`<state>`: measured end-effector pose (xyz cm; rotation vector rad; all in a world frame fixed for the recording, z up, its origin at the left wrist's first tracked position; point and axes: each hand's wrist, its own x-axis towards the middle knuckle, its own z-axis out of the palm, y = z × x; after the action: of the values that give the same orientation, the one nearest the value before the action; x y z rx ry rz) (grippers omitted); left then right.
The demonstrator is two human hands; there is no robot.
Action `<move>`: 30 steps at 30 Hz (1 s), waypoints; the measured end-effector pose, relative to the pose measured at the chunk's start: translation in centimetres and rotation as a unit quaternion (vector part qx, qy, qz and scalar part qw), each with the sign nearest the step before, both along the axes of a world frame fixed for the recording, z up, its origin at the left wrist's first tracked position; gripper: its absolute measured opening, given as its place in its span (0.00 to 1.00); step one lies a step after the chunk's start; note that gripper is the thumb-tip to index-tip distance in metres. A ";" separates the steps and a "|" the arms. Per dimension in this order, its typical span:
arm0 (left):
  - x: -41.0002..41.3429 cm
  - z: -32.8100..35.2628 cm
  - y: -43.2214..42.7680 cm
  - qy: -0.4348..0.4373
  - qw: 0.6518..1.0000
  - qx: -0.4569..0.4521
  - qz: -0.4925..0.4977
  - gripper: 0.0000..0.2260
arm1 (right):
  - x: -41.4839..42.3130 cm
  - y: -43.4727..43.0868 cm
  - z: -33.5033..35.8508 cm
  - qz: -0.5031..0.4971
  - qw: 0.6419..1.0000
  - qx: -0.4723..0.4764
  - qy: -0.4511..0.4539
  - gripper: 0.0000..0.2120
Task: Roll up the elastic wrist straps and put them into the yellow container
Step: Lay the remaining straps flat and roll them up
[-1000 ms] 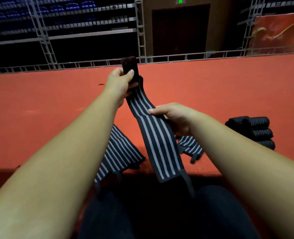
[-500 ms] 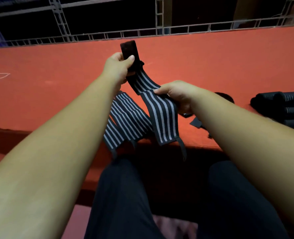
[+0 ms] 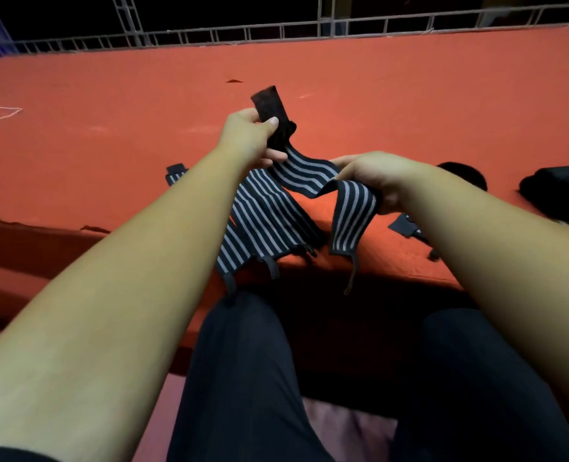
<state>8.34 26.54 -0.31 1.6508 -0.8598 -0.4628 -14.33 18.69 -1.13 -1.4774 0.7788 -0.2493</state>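
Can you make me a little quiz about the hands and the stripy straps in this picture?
1. True or false: the left hand pinches the strap by its plain black end.
2. What holds the strap's striped middle? A) the right hand B) nothing C) a knee
3. Fill in: the other straps lie flat, not yet ___ up.
Key: 1 true; 2 A; 3 rolled.

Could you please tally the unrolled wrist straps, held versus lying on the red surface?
Held strap: 1
Flat straps in the centre pile: 3, judging by their loops
Flat strap further right: 1
Total: 5, perhaps more hidden
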 end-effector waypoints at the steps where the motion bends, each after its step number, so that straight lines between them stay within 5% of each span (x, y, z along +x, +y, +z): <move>1: 0.3 -0.4 -0.2 -0.015 1.000 0.007 0.003 0.14 | 0.3 -0.2 -0.3 0.018 1.000 0.006 0.010 0.20; 9: 5.0 -4.0 -2.2 -0.005 0.999 0.015 0.050 0.16 | 5.4 -1.9 -4.3 0.045 0.997 0.011 0.055 0.19; 15: 10.0 -7.3 -4.5 0.030 0.996 0.026 0.077 0.14 | 10.0 -2.9 -8.3 0.082 0.941 -0.266 0.194 0.08; 19: 13.2 -8.7 -6.6 0.041 0.995 0.018 0.090 0.14 | 13.3 -4.1 -8.3 0.135 0.894 -0.346 0.252 0.15; 27: 20.0 -11.2 -11.0 -0.022 0.985 0.052 0.163 0.11 | 18.6 -9.5 -7.5 0.216 0.820 -0.361 0.388 0.30; 30: 21.4 -12.6 -12.0 -0.029 0.980 0.076 0.183 0.09 | 19.9 -10.9 -7.5 0.212 0.830 -0.314 0.411 0.33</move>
<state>29.73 14.51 -12.96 1.9230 -0.5548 -0.2285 5.52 7.83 -8.61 -2.3942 1.0622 0.5770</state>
